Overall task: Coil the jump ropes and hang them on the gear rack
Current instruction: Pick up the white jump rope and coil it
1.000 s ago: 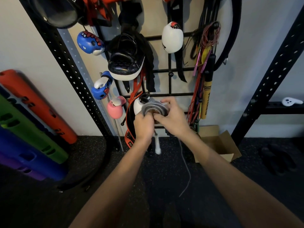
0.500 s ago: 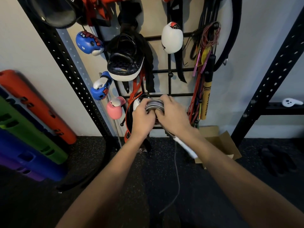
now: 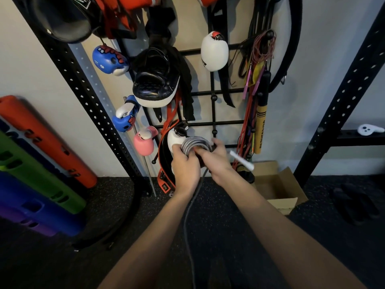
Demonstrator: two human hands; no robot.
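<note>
A grey jump rope coil [image 3: 194, 143] sits between both hands in front of the black grid gear rack [image 3: 212, 93]. My left hand [image 3: 184, 165] grips the coil's left side. My right hand [image 3: 215, 158] holds the right side with fingers curled over the loops. The rope's loose grey tail [image 3: 188, 222] drops between my forearms toward the floor. A white rope handle [image 3: 242, 160] sticks out, blurred, to the right of my right hand. Other ropes, red and coloured [image 3: 253, 94], hang on the rack's right side.
Boxing gloves [image 3: 109, 59], a black focus pad [image 3: 156, 80] and straps hang on the rack. Perforated black uprights [image 3: 91, 105] flank it. Coloured foam blocks [image 3: 37, 163] lean at the left. An open cardboard box [image 3: 277, 188] and black sandals [image 3: 354, 203] lie on the dark floor.
The white handle swung from below my hands up to the right side. The tail got shorter as it wound onto the coil. Both hands stayed near the rack's lower bars.
</note>
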